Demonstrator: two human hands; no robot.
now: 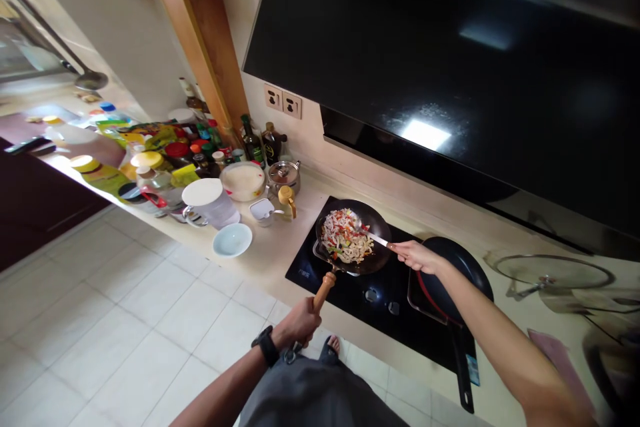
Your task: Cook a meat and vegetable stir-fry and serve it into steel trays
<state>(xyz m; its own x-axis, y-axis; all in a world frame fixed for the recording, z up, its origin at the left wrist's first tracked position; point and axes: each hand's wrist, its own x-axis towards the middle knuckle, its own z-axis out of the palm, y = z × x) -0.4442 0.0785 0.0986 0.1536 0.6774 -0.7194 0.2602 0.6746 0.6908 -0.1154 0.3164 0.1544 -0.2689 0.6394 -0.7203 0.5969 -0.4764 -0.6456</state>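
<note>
A black frying pan (376,219) stands on the dark cooktop (305,268), filled with pale strips and red and green pieces of food (345,237). My left hand (300,321) is closed round the pan's wooden handle (324,289), a black watch on its wrist. My right hand (416,255) is closed on the handle of a metal spatula (373,235), whose blade rests in the food.
A second black pan (457,273) sits on the right burner. An empty light bowl (232,240), a white lidded jug (210,201), a cup, bottles and jars crowd the counter to the left. A glass lid (550,273) lies at far right. A black hood (450,67) hangs overhead.
</note>
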